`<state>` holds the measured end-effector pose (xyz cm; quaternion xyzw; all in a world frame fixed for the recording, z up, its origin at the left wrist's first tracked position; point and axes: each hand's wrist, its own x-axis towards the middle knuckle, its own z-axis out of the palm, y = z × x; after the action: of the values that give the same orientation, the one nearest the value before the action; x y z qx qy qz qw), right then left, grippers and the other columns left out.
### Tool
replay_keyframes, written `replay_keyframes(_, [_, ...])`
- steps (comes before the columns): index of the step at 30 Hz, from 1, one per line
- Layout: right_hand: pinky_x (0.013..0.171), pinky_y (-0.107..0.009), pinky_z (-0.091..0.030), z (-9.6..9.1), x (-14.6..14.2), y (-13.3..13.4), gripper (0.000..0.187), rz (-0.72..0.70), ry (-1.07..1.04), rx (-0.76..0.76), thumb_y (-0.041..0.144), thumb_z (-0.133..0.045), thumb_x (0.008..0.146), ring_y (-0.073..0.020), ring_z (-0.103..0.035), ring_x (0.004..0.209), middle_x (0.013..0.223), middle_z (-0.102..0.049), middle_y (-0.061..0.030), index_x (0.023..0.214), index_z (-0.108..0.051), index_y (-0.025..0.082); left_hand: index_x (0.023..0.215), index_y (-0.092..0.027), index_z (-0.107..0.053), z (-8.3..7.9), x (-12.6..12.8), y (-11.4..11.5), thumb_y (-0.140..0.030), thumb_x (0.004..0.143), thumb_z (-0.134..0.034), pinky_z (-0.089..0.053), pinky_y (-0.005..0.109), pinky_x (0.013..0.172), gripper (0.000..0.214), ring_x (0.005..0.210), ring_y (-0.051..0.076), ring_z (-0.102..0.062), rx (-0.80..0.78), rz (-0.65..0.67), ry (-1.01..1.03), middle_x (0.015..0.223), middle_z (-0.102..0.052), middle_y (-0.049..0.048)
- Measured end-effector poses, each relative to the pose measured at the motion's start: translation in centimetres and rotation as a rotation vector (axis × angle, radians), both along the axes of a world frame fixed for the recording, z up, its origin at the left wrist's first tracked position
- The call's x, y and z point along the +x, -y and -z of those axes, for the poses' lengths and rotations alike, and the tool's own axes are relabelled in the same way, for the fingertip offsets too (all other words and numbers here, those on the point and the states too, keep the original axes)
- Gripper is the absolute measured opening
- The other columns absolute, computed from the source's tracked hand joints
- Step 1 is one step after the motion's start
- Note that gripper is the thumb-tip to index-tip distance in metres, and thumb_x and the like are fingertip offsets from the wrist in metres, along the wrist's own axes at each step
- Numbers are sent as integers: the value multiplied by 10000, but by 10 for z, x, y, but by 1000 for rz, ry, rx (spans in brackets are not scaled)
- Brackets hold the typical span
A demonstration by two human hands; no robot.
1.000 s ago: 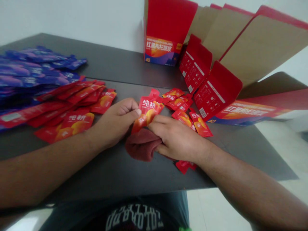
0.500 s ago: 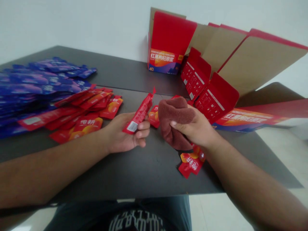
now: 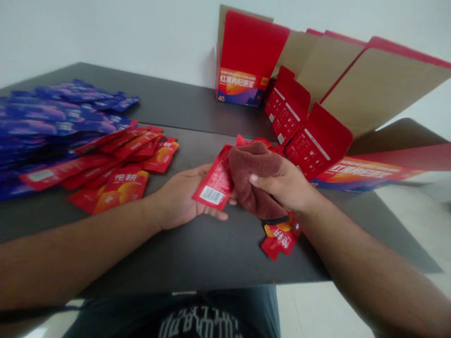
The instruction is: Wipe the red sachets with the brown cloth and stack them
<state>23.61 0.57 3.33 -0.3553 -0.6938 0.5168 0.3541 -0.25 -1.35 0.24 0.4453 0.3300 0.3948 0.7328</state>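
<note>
A red pouch (image 3: 214, 183) lies across the outstretched fingers of my left hand (image 3: 183, 199), its white barcode label facing up. My right hand (image 3: 294, 185) grips a folded brown cloth (image 3: 252, 173), thumb on top. The cloth meets the right side of the pouch and covers part of it. Several red pouches with orange fruit prints (image 3: 280, 239) lie on the table beneath my right hand and wrist. To the left of my left hand is a loose pile of similar red pouches (image 3: 121, 185).
A heap of blue pouches (image 3: 56, 112) covers the left of the dark table (image 3: 211, 263). An open red carton (image 3: 243, 84) stands at the back. More open cartons (image 3: 317, 141) with raised flaps line the right side, one lettered box (image 3: 366, 173) among them.
The pouch in my left hand has turned its flat labelled side upward, and my fingers have straightened beneath it. It now touches the cloth, where before a gap lay between them.
</note>
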Motion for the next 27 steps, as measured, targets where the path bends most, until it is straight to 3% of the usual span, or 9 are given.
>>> replay_keyframes(3, [917,-415,-669,-2,5,-6,459,26,-30,19,595,-911,852,-230,-795,967,1016,-836,-38,1073,-768,219,1006,-216,-660,4,1,-3,-439,997,-690,-662,375,620,225,699,215,-714,-66,-101,1,850,-726,50])
replay_keyframes(7, [953,-414,-662,-1,7,-8,435,-9,-13,-46,497,-915,865,-239,-802,1042,1104,-850,-46,1166,-774,216,827,-212,-599,6,-4,-6,-362,1009,-675,-485,253,584,248,616,139,-545,209,-190,-197,710,-588,-14])
replay_keyframes(10, [929,-403,-654,-1,6,-6,422,-40,50,-39,469,-858,916,-238,-798,1028,1143,-844,-50,1239,-766,214,765,-210,-619,2,-8,-8,-249,965,-666,-411,267,596,210,645,151,-530,437,-240,-542,698,-607,-12])
replay_keyframes(12, [903,-392,-645,-2,6,-5,388,-52,117,9,459,-810,955,-233,-788,1001,1119,-837,-45,1251,-759,213,745,-214,-630,-2,-10,-8,-225,937,-652,-412,287,628,194,693,173,-563,516,-256,-650,722,-642,-2])
replay_keyframes(14, [894,-395,-634,-6,8,-4,358,-11,198,125,454,-773,982,-234,-770,996,1118,-823,-45,1253,-748,223,733,-221,-629,-5,-10,-8,-217,923,-639,-405,298,640,191,700,183,-566,558,-257,-667,707,-637,-4])
replay_keyframes(19, [984,-479,-587,-11,1,6,213,347,514,655,307,-743,932,-310,-682,1104,1075,-741,-89,1124,-710,221,722,-226,-651,-6,-9,-7,-249,929,-667,-398,298,650,208,714,195,-577,612,-221,-681,694,-650,-4])
replay_keyframes(21, [949,-464,-581,-9,-7,15,193,284,640,721,209,-713,892,-313,-671,1083,1050,-709,-101,1083,-686,210,745,-222,-679,-5,-9,-7,-263,914,-699,-416,293,667,176,753,202,-602,588,-218,-679,750,-699,7])
replay_keyframes(24, [888,-402,-577,-7,-14,24,161,9,695,691,153,-675,870,-269,-677,1022,1075,-707,-90,1016,-649,215,749,-219,-668,-3,-10,-8,-272,890,-735,-425,285,651,164,713,190,-588,508,-186,-607,739,-701,5])
replay_keyframes(27, [856,-396,-565,-9,-10,19,152,71,722,709,169,-678,874,-268,-671,991,1056,-701,-88,1017,-652,210,759,-219,-651,1,-10,-8,-291,922,-711,-425,280,638,187,686,179,-577,461,-166,-561,720,-674,-1])
